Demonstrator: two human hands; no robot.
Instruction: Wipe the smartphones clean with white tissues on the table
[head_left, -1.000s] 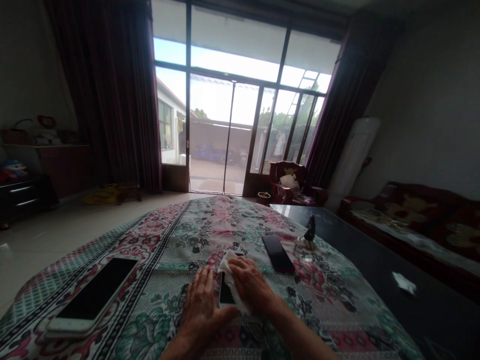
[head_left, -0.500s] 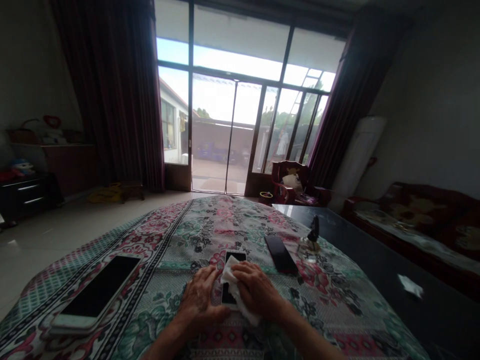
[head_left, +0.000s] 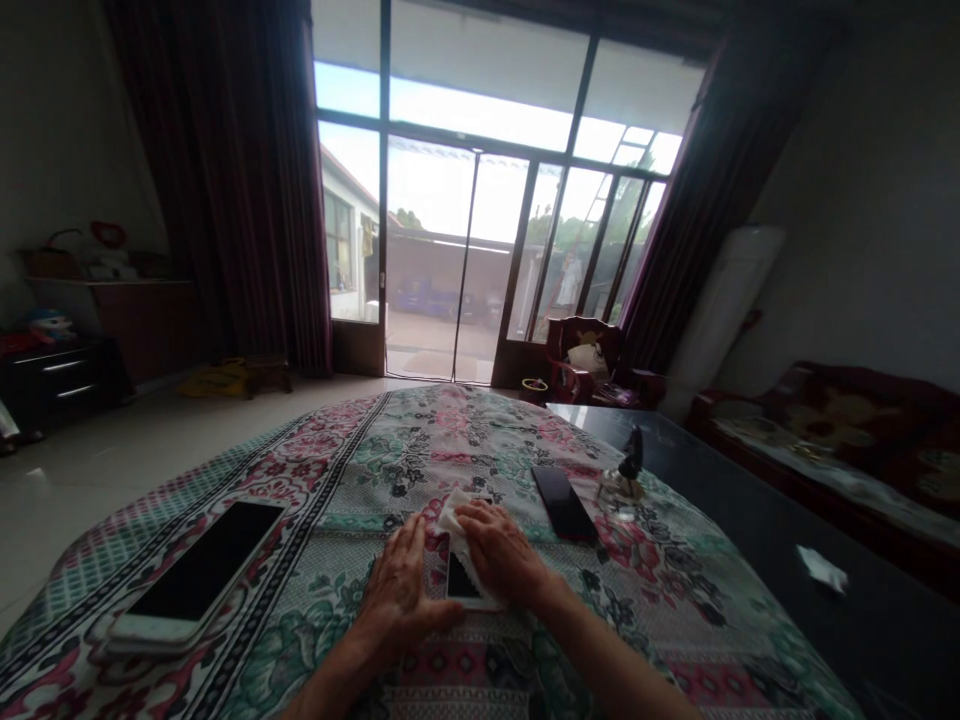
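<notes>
A white-framed phone (head_left: 463, 580) lies face up on the patterned cloth, partly covered by a white tissue (head_left: 455, 515). My right hand (head_left: 501, 548) is closed on the tissue and presses it against the upper part of the screen. Along the phone's left side rests my left hand (head_left: 401, 580), fingers spread and thumb at the phone's lower edge. Right of my hands lies a dark phone (head_left: 564, 503), and beside it stands a clear bottle (head_left: 621, 495) with a black spray top. A larger white phone (head_left: 202, 570) lies at the left.
The flowered tablecloth (head_left: 630, 620) covers the table under the phones. To the right, a dark tabletop (head_left: 795, 530) bears a crumpled white tissue (head_left: 823, 570). Beyond are a wooden chair (head_left: 585, 360), a sofa and glass doors.
My right hand and the tissue have moved slightly up and left over the phone. My left hand has shifted up a little, its fingers straighter. The view has tilted slightly.
</notes>
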